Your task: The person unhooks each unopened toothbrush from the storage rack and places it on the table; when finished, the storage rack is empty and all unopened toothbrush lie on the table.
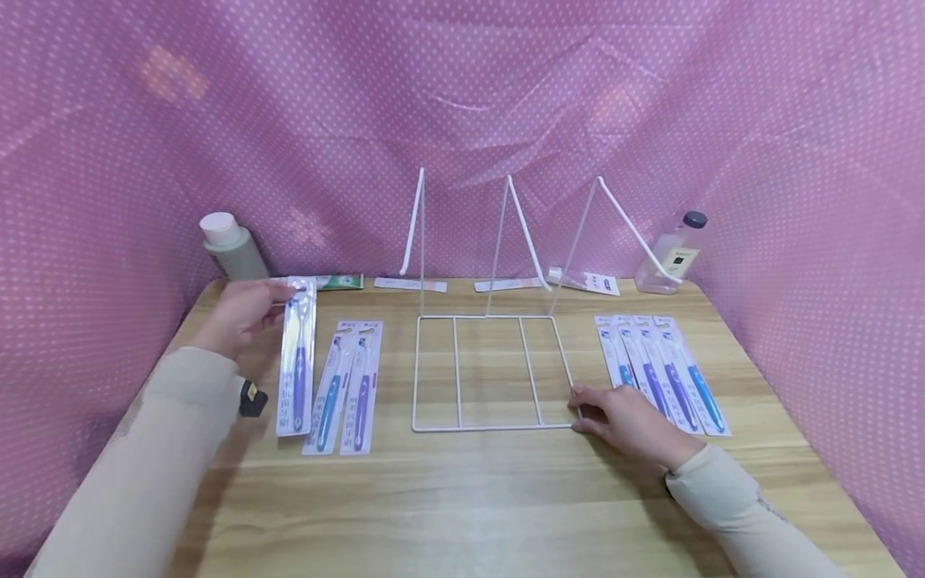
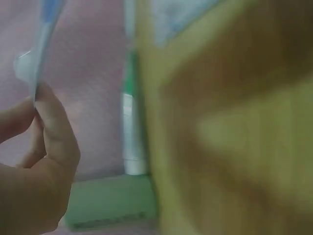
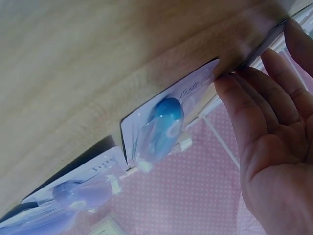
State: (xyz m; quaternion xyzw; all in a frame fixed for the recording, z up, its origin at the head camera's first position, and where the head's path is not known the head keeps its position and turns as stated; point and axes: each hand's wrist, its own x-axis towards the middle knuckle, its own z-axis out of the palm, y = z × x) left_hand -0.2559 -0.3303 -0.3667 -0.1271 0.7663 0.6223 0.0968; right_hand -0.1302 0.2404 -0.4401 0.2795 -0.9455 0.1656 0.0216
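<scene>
Progress is judged to be at its very start. In the head view, the white wire rack is seen lying flat-based in the middle of the counter, its three upright hooks bare, with nothing hung on any of them. One toothbrush pack is pinched at its top end by the left hand, the fingers curled round the card; the pack's lower end is seen near the counter, whether touching cannot be told. Just beside it, two more packs are laid flat. To the right of the rack, a row of packs is spread side by side. The right hand is laid with straight fingers against the rack's front right corner, holding nothing. A grey bottle is stood at the back left, a clear bottle at the back right.

In the left wrist view, much is blurred; the left hand is shown with finger and thumb closed on the pack's edge.

In the right wrist view, the right hand is shown flat and relaxed, fingertips touching the rack's wire, with a pack just beside them.

So every pack is judged still unhung: one is in hand, the others are left on the counter.
</scene>
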